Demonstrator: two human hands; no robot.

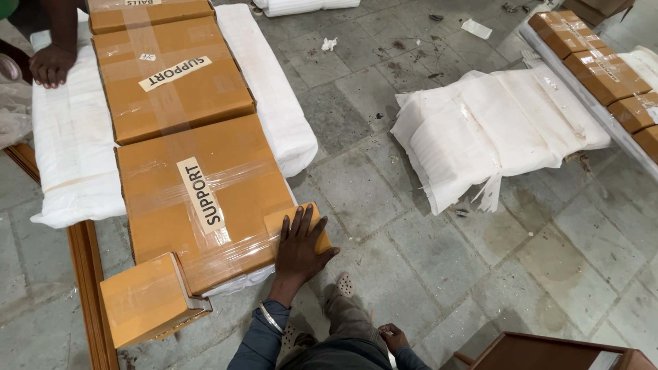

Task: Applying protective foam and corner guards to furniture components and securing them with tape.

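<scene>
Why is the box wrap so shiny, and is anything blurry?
Head view: soft, even light; pale glare streaks on the plastic film over the big cardboard box beside the left hand; the right hand sits in dimmer shade; only faint shadows on the stone floor; all reasonably sharp.

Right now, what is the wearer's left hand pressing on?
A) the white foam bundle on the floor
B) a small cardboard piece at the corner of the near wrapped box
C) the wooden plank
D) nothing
B: the left hand lies flat, fingers spread, on the small cardboard piece at the corner of the near wrapped box.
</scene>
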